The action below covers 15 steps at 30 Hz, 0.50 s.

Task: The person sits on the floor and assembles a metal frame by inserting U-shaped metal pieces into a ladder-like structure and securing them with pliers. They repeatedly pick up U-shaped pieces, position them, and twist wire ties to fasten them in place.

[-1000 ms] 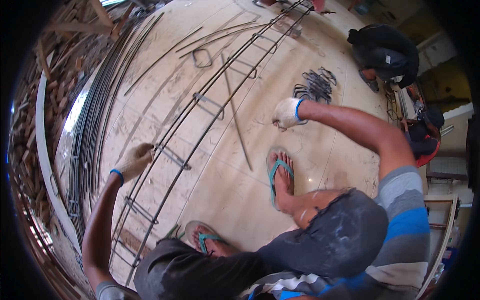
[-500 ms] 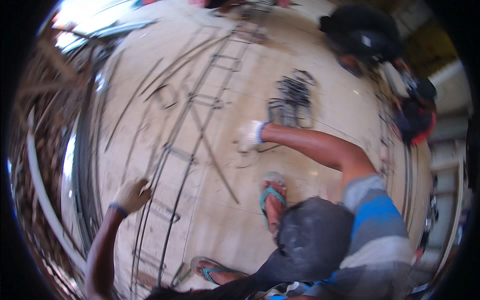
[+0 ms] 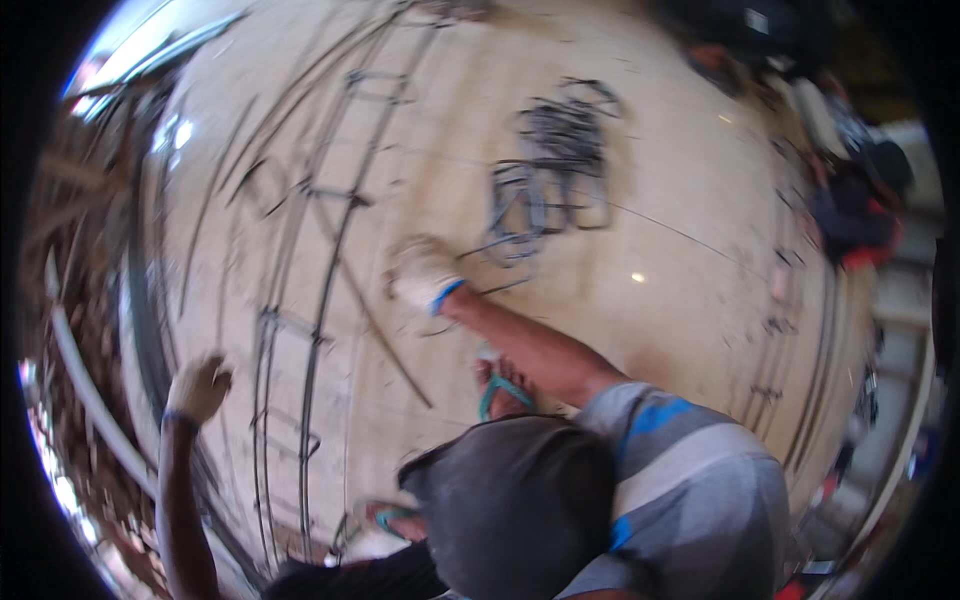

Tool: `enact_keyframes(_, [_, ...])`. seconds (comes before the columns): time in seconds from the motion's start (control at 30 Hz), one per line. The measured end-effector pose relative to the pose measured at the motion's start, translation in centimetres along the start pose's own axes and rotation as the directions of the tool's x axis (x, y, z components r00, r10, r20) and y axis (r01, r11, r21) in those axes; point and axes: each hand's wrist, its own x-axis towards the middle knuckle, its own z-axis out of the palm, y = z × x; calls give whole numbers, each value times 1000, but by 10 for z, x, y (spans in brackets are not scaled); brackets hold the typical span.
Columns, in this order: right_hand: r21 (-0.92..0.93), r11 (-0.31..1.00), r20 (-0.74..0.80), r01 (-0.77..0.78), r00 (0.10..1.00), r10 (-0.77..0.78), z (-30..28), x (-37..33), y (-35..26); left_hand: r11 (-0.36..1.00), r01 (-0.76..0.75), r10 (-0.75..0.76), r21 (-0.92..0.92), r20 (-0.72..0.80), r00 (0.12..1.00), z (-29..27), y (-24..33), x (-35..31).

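My left hand [image 3: 198,388], in a pale work glove, hovers left of a long steel rebar cage [image 3: 345,200]. Its fingers are loosely curled and apart, and nothing shows in them. The cage lies on the floor with thin square ties spaced along its bars. My right hand [image 3: 425,275], gloved with a blue cuff, reaches across to the right side of the cage. Motion smears its fingers, so whether they hold anything is unclear. Just beyond it lies a pile of bent wire stirrups [image 3: 560,150]. A loose bar [image 3: 385,340] slants on the floor between my hands.
A dark rounded cloth shape [image 3: 510,500] covers the lower middle, beside a foot in a green flip-flop [image 3: 505,390]. Long bars and scrap wood [image 3: 85,400] line the left. A person in dark and red clothing [image 3: 855,215] is at the right, near more bars [image 3: 810,370].
The view has shifted, so the cage and stirrups sit further left and higher. My right hand has moved left towards the cage. My left hand has come away from the cage's bars.
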Motion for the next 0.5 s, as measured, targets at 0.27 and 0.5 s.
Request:
enact_keyframes(0.27, [21, 999, 232, 40, 972, -44, 5, 55, 6, 947, -134, 105, -291, -113, 988, 12, -19, 34])
enact_keyframes(0.5, [-108, 994, 471, -35, 878, 82, -120, 20, 12, 973, -227, 220, -36, -144, 965, -9, -8, 91])
